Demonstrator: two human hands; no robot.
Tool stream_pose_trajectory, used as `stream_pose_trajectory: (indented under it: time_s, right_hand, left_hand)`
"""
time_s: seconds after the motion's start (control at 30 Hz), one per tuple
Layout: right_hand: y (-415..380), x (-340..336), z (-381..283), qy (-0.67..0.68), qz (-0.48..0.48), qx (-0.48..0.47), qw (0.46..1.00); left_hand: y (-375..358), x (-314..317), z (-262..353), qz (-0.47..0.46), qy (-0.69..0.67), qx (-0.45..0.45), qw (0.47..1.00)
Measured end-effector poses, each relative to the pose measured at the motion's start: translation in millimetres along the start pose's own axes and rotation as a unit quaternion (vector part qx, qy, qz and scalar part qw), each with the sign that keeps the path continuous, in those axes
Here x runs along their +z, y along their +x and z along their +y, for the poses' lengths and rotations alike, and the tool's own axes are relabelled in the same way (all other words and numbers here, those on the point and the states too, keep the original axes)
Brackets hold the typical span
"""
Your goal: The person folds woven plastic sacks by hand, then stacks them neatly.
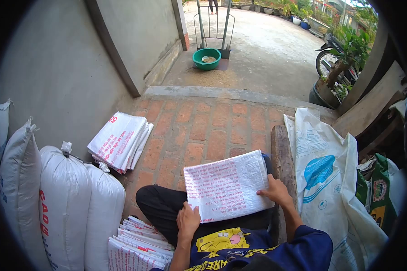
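A folded white sack with red print point(230, 187) lies across my lap, tilted slightly. My left hand point(188, 220) grips its lower left edge, with the fingers curled at the border. At the right edge, my right hand point(276, 190) pinches the sack, thumb on top and the other fingers underneath. To the left on the bricks rests a stack of similar folded sacks point(117, 140). Another pile of folded sacks point(138, 248) sits beside my left leg, close to the left forearm.
Full white sacks point(65, 198) stand along the left wall. A wooden beam point(283, 167) and a large white bag point(321, 180) lie at the right. Ahead are a green basin point(206, 59), a hand cart, a potted plant point(337, 67), a motorbike and a distant person's legs point(213, 6).
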State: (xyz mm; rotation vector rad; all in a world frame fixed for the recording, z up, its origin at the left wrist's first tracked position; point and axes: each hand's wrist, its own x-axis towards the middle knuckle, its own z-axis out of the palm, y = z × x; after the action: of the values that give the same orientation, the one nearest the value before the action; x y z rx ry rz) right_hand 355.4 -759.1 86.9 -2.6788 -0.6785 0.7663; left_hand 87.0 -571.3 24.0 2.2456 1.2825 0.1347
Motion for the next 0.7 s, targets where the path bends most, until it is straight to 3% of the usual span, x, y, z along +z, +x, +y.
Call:
stream_pose_trajectory:
  time_s: [0.03, 0.1, 0.13, 0.17, 0.2, 0.23, 0.27, 0.37, 0.4, 0.5, 0.57, 0.63, 0.67, 0.7]
  right_hand:
    - [-1, 3, 2, -0.005, -0.006, 0.0, 1.0]
    - [-1, 14, 8, -0.035, 0.091, -0.072, 0.993]
    - [-1, 15, 11, -0.046, 0.076, -0.077, 0.993]
    - [1, 16, 12, -0.039, 0.071, -0.069, 0.994]
    - [4, 17, 12, -0.032, 0.066, -0.063, 0.995]
    - [7, 17, 12, -0.042, 0.049, -0.07, 0.995]
    - [9, 17, 11, 0.003, 0.039, -0.06, 0.997]
    - [13, 13, -3, 0.058, 0.016, -0.036, 0.998]
    - [18, 13, -6, 0.101, 0.011, -0.039, 0.994]
    - [54, 24, 0, 0.177, -0.003, -0.06, 0.982]
    - [92, 34, 5, 0.413, -0.073, -0.153, 0.895]
    - [118, 37, -13, 0.544, -0.048, -0.204, 0.812]
    - [135, 43, -18, 0.601, -0.043, -0.222, 0.767]
    - [144, 44, -25, 0.639, -0.035, -0.17, 0.749]
  left_hand:
    - [-3, 3, 2, -0.003, -0.002, -0.007, 1.0]
    - [-7, 6, 7, 0.083, 0.028, 0.03, 0.996]
    - [-5, -2, 11, 0.008, -0.069, -0.041, 0.997]
    - [-2, -1, 5, 0.01, -0.092, -0.046, 0.995]
    - [2, 5, -7, 0.056, -0.139, 0.006, 0.989]
    - [7, 5, -12, 0.068, -0.174, -0.015, 0.982]
    - [6, -19, 7, 0.013, -0.238, -0.116, 0.964]
    - [26, 2, -23, 0.119, -0.247, -0.064, 0.96]
    - [31, 1, -26, 0.122, -0.248, -0.068, 0.959]
    - [65, -30, -6, 0.109, -0.366, 0.037, 0.924]
    - [100, -56, 6, 0.164, -0.391, 0.104, 0.9]
    - [141, -93, 20, 0.274, -0.366, 0.202, 0.866]
    - [159, -116, 29, 0.348, -0.327, 0.244, 0.844]
    - [165, -143, 41, 0.34, -0.345, 0.228, 0.845]
